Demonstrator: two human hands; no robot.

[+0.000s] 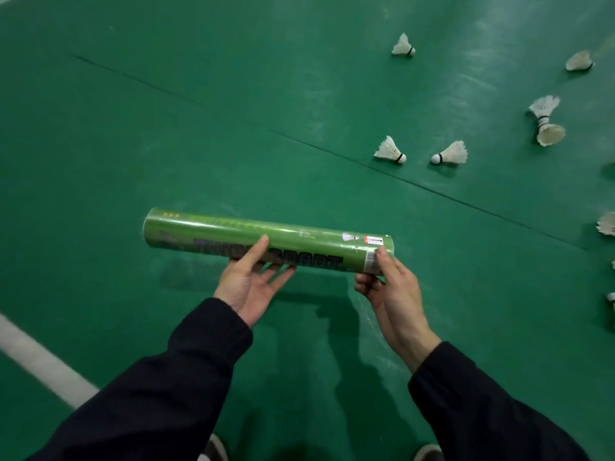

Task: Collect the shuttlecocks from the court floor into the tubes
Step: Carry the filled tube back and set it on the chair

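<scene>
A long green shuttlecock tube (266,236) with black lettering lies level in front of me, held in both hands above the court floor. My left hand (251,284) cradles its middle from below, thumb over the top. My right hand (387,287) pinches the right end by the barcode label. White feather shuttlecocks lie on the floor to the upper right: one far (403,45), a pair close together (389,150) (450,154), two touching (545,119), one at the far right (579,60).
The green court floor (199,111) has a dark seam running diagonally. A white line (40,361) crosses the lower left. More shuttlecocks (607,223) are cut off at the right edge. The tips of my shoes (429,453) show at the bottom.
</scene>
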